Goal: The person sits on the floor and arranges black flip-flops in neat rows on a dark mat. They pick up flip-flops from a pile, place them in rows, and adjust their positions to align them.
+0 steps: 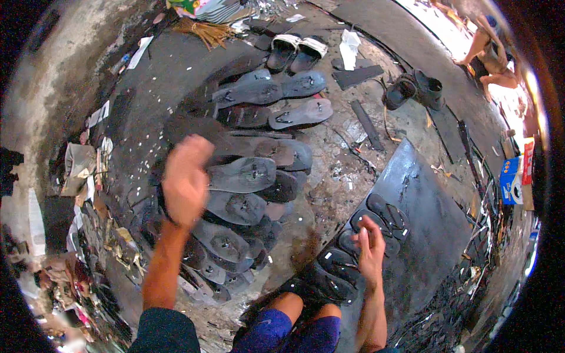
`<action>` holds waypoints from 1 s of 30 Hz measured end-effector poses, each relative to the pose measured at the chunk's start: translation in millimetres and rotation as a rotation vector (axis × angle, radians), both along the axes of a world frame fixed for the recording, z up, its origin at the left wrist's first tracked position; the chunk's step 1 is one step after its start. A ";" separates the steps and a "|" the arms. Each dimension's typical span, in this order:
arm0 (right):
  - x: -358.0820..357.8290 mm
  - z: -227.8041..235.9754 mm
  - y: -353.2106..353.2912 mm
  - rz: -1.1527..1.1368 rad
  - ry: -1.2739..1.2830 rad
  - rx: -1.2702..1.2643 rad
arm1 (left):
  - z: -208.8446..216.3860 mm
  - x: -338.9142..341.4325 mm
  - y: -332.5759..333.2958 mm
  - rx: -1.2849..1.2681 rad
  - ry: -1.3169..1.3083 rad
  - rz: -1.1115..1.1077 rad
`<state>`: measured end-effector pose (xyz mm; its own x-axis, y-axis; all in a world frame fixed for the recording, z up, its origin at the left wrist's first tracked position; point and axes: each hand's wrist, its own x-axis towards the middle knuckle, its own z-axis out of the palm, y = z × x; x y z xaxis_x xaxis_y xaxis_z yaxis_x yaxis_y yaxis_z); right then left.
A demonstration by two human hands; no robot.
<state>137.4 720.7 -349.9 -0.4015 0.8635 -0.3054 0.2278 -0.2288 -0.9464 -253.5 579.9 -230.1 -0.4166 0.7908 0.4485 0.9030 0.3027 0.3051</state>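
Overhanging sandals (387, 213) on sheeting (429, 247), empty right fingers (377, 235) part slightly; left fingers (199, 147), near soles (238, 175), blur beyond telling.

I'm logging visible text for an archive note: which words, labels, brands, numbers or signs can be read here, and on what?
No text can be read reliably.
Blue-and-white rectangular box: printed markings, too small to read.
Red rectangular panel next to it: pale markings, too small and blurred.
Blue-purple fabric shorts: a small pale emblem, no readable word.
Black strapped flip-flops by the right hand: small white spots, no readable lettering.
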 end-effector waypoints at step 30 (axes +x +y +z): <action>-276.1 -62.9 53.9 0.228 0.176 -0.384 | -109.6 49.7 40.9 -0.358 -0.031 0.031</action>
